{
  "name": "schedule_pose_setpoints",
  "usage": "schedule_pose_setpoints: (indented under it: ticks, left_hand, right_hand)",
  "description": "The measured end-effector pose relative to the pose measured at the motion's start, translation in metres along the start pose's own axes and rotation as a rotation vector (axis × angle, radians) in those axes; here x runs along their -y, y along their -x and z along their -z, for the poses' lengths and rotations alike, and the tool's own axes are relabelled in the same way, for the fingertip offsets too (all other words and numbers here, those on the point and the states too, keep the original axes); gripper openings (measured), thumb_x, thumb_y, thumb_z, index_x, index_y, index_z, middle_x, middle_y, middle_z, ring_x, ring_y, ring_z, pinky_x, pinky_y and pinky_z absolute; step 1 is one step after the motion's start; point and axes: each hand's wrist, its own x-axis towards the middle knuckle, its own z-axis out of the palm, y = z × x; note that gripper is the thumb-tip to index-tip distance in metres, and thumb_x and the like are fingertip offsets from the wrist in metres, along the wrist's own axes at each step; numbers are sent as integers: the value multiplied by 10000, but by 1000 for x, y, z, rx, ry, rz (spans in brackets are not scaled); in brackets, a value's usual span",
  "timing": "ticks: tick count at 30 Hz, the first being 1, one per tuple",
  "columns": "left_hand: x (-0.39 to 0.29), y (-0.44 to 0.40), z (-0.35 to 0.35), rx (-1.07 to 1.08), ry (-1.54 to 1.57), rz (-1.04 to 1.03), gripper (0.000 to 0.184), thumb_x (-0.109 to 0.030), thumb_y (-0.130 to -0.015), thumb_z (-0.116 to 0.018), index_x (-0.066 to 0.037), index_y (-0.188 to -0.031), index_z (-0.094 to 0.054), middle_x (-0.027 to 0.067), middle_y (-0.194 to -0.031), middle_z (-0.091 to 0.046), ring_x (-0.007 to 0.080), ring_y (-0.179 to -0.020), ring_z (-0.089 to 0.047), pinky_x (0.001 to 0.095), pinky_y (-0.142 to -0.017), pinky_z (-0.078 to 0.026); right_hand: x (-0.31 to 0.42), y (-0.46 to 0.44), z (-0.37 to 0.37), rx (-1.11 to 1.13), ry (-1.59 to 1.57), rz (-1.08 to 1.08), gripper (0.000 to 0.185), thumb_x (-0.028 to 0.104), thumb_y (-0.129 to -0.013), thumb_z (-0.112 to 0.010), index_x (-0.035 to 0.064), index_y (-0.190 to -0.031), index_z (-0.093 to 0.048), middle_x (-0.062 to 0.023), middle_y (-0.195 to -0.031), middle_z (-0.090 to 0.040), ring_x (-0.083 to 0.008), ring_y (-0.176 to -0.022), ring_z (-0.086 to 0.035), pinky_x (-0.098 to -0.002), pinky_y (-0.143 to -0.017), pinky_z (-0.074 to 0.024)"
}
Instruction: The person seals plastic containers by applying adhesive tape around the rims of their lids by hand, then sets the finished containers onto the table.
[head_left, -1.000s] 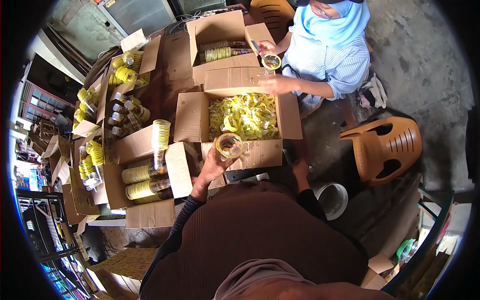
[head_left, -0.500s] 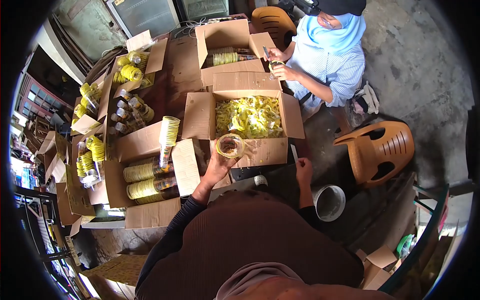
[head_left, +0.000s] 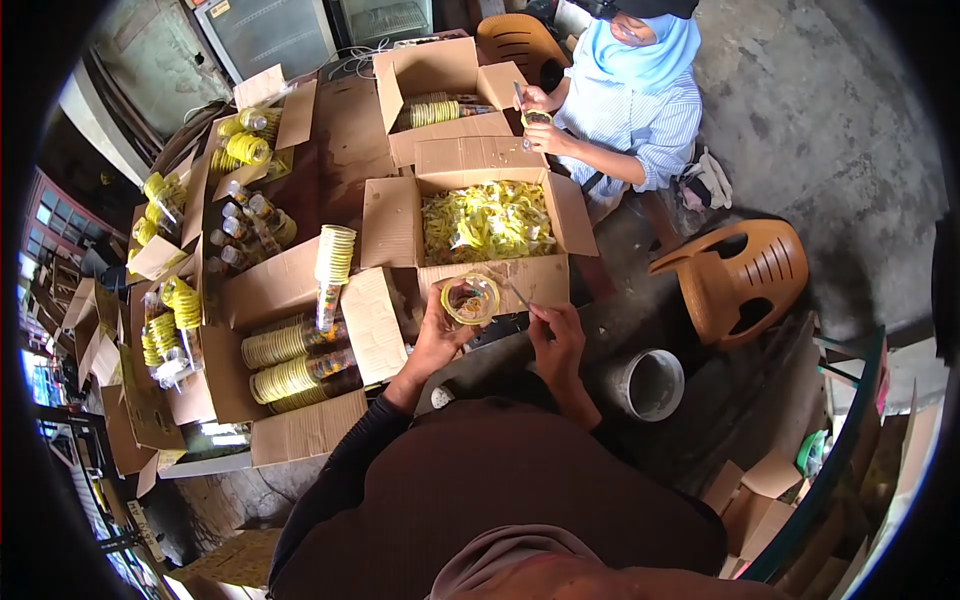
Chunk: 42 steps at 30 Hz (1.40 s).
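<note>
My left hand (head_left: 440,335) is wrapped round a clear plastic cup (head_left: 471,300) with a yellow rim, its open mouth turned up towards me. Something brownish shows inside the cup. In my right hand (head_left: 558,340), the fingers pinch a thin knife (head_left: 519,296), its blade pointing up and left, close to the cup's right side. Just beyond both hands stands an open cardboard box (head_left: 505,275) full of yellow strips (head_left: 490,222). A tall stack of yellow-rimmed cups (head_left: 335,262) stands to the left of it.
An open carton (head_left: 240,390) at left holds lying cup stacks. More cartons with yellow-rimmed cups stand further left and at the back. Across the box, a person (head_left: 640,110) holds a cup and a thin tool. A brown plastic chair (head_left: 745,280) and a pale bucket (head_left: 652,384) are at right.
My right hand has come up and left from beside the box, bringing the knife near the cup. The cup has shifted slightly right. The whole view has shifted a little.
</note>
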Motion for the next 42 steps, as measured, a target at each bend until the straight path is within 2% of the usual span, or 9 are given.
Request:
schedule_pose_setpoints:
  ticks: [4, 10, 17, 25, 28, 32, 33, 38, 42]
  left_hand:
    - [0, 8, -8, -61, -50, -95, 605, 115, -769, -673, -44, -1237, -324, 98, -1222, -464, 168, -1153, -486, 296, -974, -426]
    - [0, 9, -41, -122, 15, -75, 572, 137, -782, -617, -44, -1236, -320, 104, -1252, -440, 187, -1170, -481, 314, -888, -494]
    - [22, 6, -100, -60, 75, -25, 604, 156, -769, -596, -53, -1263, -318, 90, -1265, -439, 195, -1192, -483, 315, -950, -475]
    - [30, 5, -154, -120, 79, 17, 535, 66, -845, -609, -63, -1285, -333, 89, -1270, -471, 177, -1164, -512, 329, -898, -504]
    - [40, 6, -166, -147, 52, -27, 517, 46, -854, -613, -56, -1282, -342, 82, -1244, -489, 173, -1149, -522, 326, -924, -486]
    - [44, 9, -194, -107, 154, -17, 533, 60, -850, -600, -53, -1299, -337, 77, -1251, -479, 167, -1183, -499, 314, -965, -453]
    - [43, 10, -199, -68, 54, -3, 548, 74, -846, -587, -56, -1314, -333, 68, -1271, -468, 162, -1200, -485, 309, -971, -446]
    - [53, 8, -212, -148, 3, -47, 513, 23, -863, -623, -56, -1300, -365, 56, -1259, -491, 158, -1178, -499, 308, -963, -450]
    - [54, 11, -214, -212, 123, 33, 500, -9, -869, -643, -48, -1289, -376, 56, -1247, -500, 147, -1155, -510, 303, -995, -415]
  right_hand:
    - [-1, 4, 1, 6, -28, 91, 234, -56, -737, -671, 31, -954, -670, -96, -830, -572, -234, -728, -589, -327, -648, -483]
    - [-16, -7, 17, 90, -96, 142, 237, -48, -708, -702, 41, -920, -645, -67, -751, -543, -221, -696, -566, -336, -600, -463]
    - [-52, -17, 61, 127, -13, 235, 273, -54, -683, -704, 27, -937, -645, -64, -734, -529, -220, -697, -561, -327, -599, -459]
    - [-88, -20, 109, 141, -142, 160, 306, -63, -686, -678, 47, -970, -650, -65, -749, -538, -229, -682, -570, -332, -577, -467]
    - [-96, -16, 121, 124, -118, 262, 318, -59, -681, -681, 57, -975, -651, -68, -757, -542, -228, -685, -571, -338, -579, -469]
    - [-108, -14, 128, 156, -139, 233, 313, -58, -680, -680, 51, -971, -647, -71, -754, -540, -230, -684, -570, -338, -592, -468]
    - [-112, -16, 130, 182, -120, 209, 308, -58, -680, -679, 45, -969, -644, -73, -750, -539, -231, -682, -570, -340, -593, -467]
    - [-129, -15, 143, 177, -232, 123, 296, -57, -685, -676, 31, -965, -639, -77, -744, -538, -237, -676, -571, -354, -591, -471]
    - [-124, -11, 156, 136, -217, 192, 288, -54, -695, -673, 29, -969, -639, -75, -736, -538, -237, -684, -576, -354, -595, -473]
